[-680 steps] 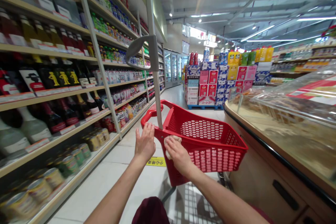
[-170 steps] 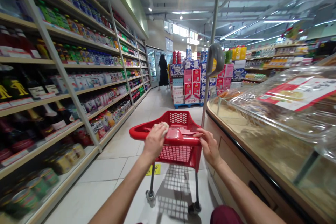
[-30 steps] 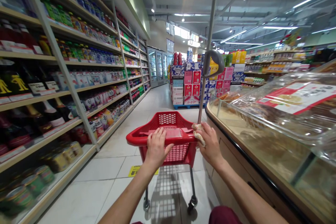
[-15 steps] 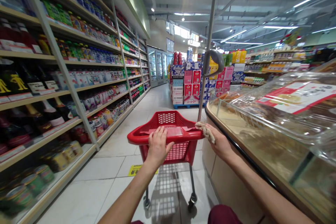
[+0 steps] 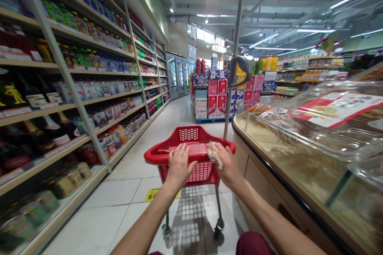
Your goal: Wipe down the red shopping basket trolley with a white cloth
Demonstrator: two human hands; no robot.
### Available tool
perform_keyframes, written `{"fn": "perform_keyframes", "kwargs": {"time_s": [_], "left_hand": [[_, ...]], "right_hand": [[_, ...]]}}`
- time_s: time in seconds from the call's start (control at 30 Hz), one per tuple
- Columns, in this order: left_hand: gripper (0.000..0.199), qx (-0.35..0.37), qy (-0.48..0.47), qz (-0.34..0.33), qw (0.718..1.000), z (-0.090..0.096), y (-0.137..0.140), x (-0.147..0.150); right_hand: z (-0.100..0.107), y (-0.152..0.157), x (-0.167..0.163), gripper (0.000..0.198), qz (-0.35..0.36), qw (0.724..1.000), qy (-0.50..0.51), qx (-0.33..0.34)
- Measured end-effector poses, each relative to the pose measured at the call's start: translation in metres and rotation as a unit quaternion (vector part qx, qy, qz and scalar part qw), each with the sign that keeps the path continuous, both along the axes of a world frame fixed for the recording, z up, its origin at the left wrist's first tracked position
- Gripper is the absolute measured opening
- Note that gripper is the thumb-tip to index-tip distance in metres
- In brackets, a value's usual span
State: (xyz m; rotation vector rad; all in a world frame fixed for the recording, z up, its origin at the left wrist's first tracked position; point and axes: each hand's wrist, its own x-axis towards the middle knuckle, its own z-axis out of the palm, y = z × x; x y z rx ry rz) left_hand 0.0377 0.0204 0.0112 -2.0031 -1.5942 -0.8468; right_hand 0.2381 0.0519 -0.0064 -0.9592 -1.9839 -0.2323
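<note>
A red plastic shopping cart (image 5: 155, 157) stands in front of me, with a lattice basket and small wheels. My left hand (image 5: 178, 167) lies over its handle near the middle, fingers curled across the top and thumb out to the side. In my right hand (image 5: 226, 164) is a crumpled off-white cloth (image 5: 214, 154), pressed against the handle to the right of my left hand. A pinkish clear strip (image 5: 197, 150) runs along the handle between the two hands. The palm sides of both hands are hidden.
Tall drink shelves (image 5: 92, 103) line the left. Close on my right is a counter (image 5: 243, 125) with clear plastic food boxes (image 5: 326, 115). Stacked cartons (image 5: 217, 99) stand ahead on a blue pallet. A metal pole (image 5: 235, 40) rises beyond the cart. Tiled floor (image 5: 116, 191) runs along the aisle.
My right hand has slid left along the handle with the cloth, from its right end toward the middle. My left hand has stayed in place on the handle.
</note>
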Motion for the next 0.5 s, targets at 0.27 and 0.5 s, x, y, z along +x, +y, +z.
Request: {"fn": "perform_keyframes", "kwargs": {"time_s": [0.27, 0.5], "left_hand": [[0.047, 0.012, 0.012, 0.002, 1.0, -0.006, -0.007, -0.019], [0.045, 0.008, 0.005, -0.022, 1.0, -0.01, -0.002, -0.024]], "right_hand": [[-0.001, 0.016, 0.014, 0.04, -0.069, 0.997, 0.038, -0.02], [-0.003, -0.005, -0.019, 0.04, 0.044, 0.997, -0.048, 0.032]]}}
